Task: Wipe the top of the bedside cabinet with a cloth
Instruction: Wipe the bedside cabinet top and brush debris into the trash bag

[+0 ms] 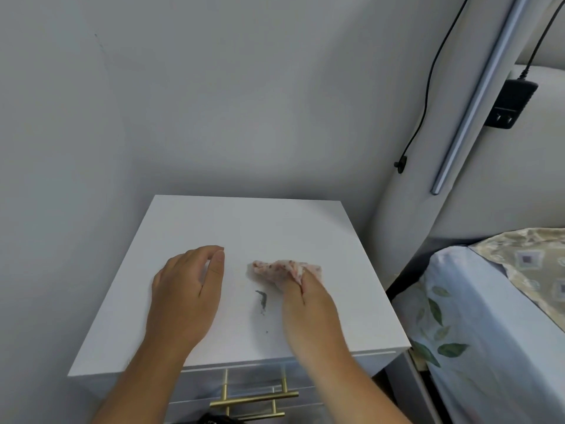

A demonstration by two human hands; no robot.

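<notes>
A: Why is the left hand (188, 289) flat on the white square top of the bedside cabinet (244, 228)?

B: Likely to brace it. It holds nothing, fingers loosely curved. The right hand (308, 307) has the crumpled pink patterned cloth (282, 268) bunched under its fingers and pressed to the top.

A: And the dark smear (262, 299)?

B: Just beside the cloth, nearer the front edge, not yet wiped.

A: Any obstacles?

B: None on top. The blue-sheeted bed (489, 316) sits close on the right; brass drawer handles (253, 400) below.
</notes>
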